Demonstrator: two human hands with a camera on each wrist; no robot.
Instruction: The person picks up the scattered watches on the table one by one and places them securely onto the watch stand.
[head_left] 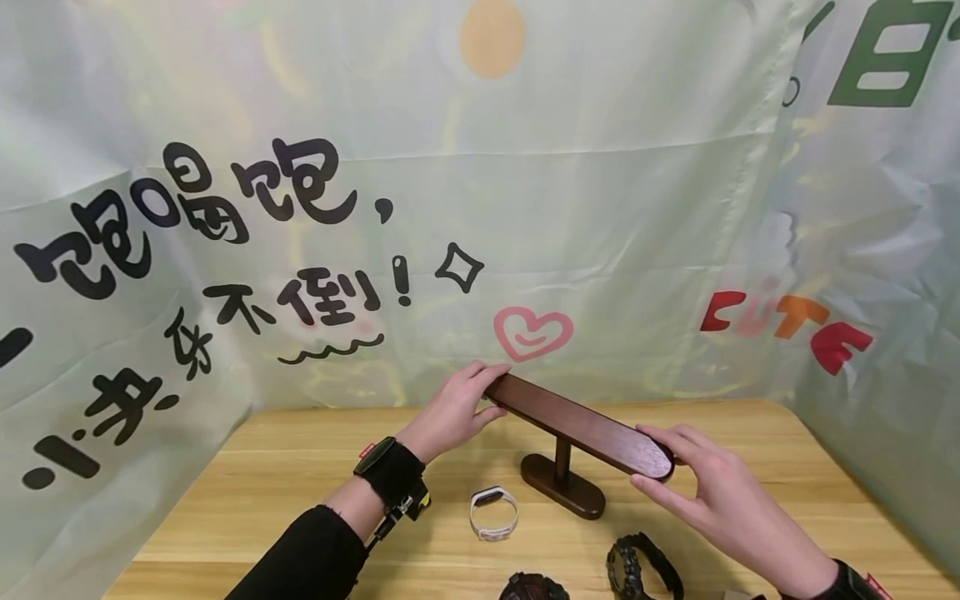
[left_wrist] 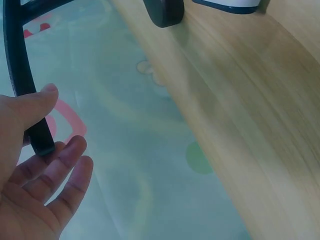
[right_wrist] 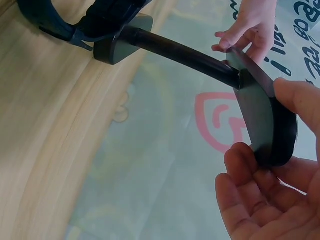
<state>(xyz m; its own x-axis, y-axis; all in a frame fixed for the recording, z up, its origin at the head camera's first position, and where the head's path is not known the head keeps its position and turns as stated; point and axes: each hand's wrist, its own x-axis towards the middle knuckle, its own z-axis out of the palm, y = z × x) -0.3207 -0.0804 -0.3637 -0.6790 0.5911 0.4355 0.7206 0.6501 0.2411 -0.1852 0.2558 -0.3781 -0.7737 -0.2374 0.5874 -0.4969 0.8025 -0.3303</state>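
Observation:
A dark brown wooden T-bar watch display stand (head_left: 581,423) stands on the table, its long rounded bar raised on a short post above an oval base (head_left: 546,477). My left hand (head_left: 453,408) pinches the far left end of the bar, thumb on one side and fingers on the other. At the near right end, my right hand (head_left: 723,492) grips the bar between thumb and fingers. The left wrist view shows that bar (left_wrist: 15,50) between thumb and fingers; in the right wrist view the right fingers (right_wrist: 240,162) curl at the bar's end.
A pale smart band (head_left: 495,534) lies in front of the base, left of it. Near the front edge of view are a black watch (head_left: 628,568) and another dark watch (head_left: 534,587), partly cut off. Printed cloth (head_left: 637,217) hangs behind the wooden table (head_left: 300,467).

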